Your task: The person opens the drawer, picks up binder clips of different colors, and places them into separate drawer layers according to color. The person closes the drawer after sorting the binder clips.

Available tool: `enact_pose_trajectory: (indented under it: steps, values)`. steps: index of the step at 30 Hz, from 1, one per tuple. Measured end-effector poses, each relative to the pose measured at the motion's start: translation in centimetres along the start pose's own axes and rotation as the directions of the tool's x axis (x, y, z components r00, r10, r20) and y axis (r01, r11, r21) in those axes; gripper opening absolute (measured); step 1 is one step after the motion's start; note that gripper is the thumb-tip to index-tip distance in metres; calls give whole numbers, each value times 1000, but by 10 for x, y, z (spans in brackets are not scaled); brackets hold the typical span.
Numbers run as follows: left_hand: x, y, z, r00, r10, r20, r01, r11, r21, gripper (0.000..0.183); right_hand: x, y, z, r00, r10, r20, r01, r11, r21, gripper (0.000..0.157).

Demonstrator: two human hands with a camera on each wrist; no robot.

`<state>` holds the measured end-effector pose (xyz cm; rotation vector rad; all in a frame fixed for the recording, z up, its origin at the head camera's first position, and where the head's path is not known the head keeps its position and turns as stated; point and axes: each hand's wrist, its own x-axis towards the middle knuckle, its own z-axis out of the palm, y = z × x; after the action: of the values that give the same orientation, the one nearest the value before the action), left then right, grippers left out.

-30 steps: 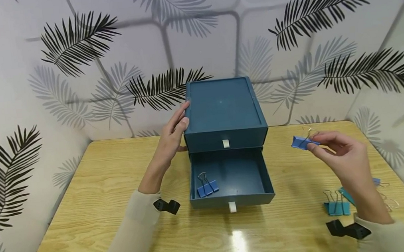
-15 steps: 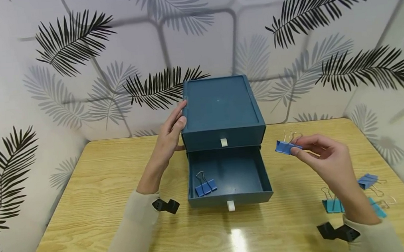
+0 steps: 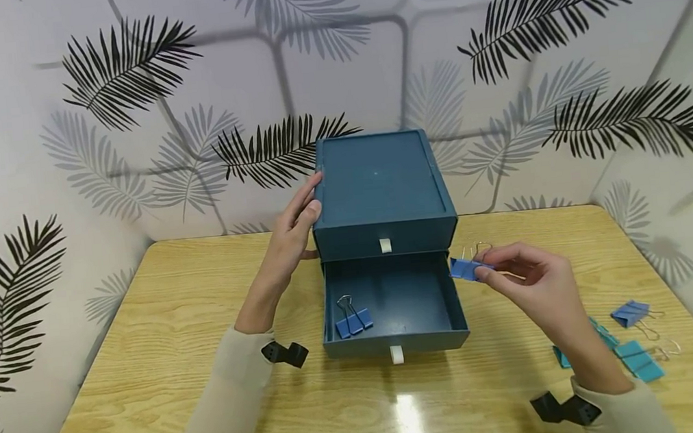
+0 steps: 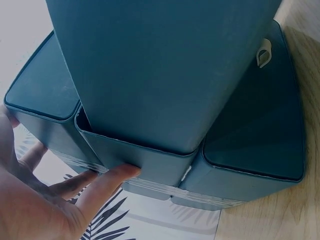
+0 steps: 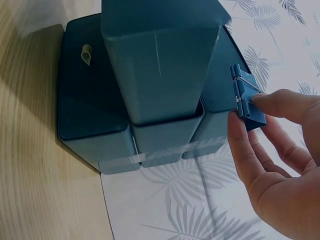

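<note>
A dark blue drawer cabinet (image 3: 378,179) stands on the table, one drawer (image 3: 358,348) pulled out below its top drawer. Inside that drawer, at the left, lies a blue binder clip (image 3: 354,322) with its wire handles up. My left hand (image 3: 287,242) rests along the cabinet's left side; in the left wrist view its extended fingers (image 4: 112,182) touch the side wall. Between thumb and fingers my right hand (image 3: 532,286) pinches another blue binder clip (image 3: 464,269), just right of the open drawer. The right wrist view shows this held clip (image 5: 247,97) beside the cabinet.
On the table at the right lie a blue binder clip (image 3: 630,313) and several teal binder clips (image 3: 640,360), partly hidden behind my right forearm. White pull tabs (image 3: 397,354) stick out from the drawer fronts. A patterned wall (image 3: 347,86) rises behind the table (image 3: 168,369).
My right hand has moved left with the blue binder clip, from over the table's right side to the open drawer's right edge. The left hand has stayed on the cabinet.
</note>
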<state>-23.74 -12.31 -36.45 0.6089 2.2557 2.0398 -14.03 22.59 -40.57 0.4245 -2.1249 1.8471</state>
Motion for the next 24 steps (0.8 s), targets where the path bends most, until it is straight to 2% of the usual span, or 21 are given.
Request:
enact_pose_trajectory:
  steps: [6, 13, 24]
  values:
    - [0, 1, 0, 1000, -1, -3, 1, 1000, 3, 55, -1, -1, 8, 1000, 28, -5, -29, 997, -65, 10]
    - [0, 0, 0, 1000, -2, -3, 2, 1000, 2, 55, -3, 0, 16, 1000, 13, 27, -12, 999, -51, 11]
    - [1, -1, 0, 1000, -5, 0, 5, 1000, 6, 55, -4, 2, 27, 998, -6, 56, 10, 996, -83, 12]
